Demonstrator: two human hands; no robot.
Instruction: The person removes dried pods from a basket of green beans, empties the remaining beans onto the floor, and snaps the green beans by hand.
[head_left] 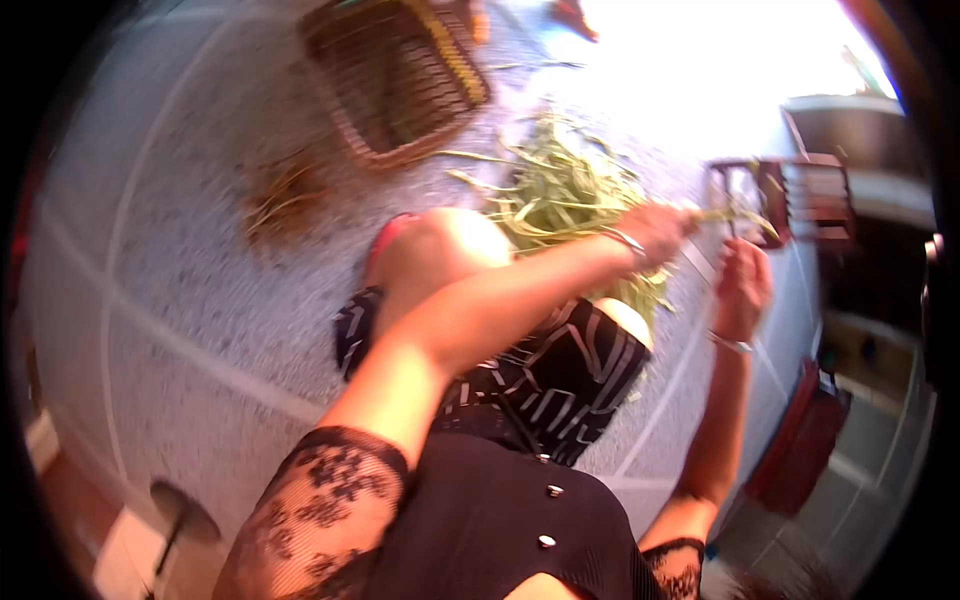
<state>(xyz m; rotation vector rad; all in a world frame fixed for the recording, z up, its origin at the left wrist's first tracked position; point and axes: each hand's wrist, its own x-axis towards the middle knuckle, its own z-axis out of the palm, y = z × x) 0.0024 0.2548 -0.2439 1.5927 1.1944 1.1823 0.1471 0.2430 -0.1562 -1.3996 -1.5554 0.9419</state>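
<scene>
Long green bean-like stalks [570, 185] lie in a loose pile on the floor, just past my knees. My left hand [658, 235] reaches across over the right edge of the pile. Its fingers are closed round a few stalks [745, 218], whose ends stick out to the right. Below those ends is my right hand [742, 285], its fingers pressed together on something thin and dark that points up at the stalks. Blur hides what that thing is.
A brown woven basket [400, 95] stands beyond my left knee. Some brownish scraps [285, 200] lie on the tiled floor left of it. At the right are a dark red slatted stool or rack [820, 200] and a dark red object [800, 440].
</scene>
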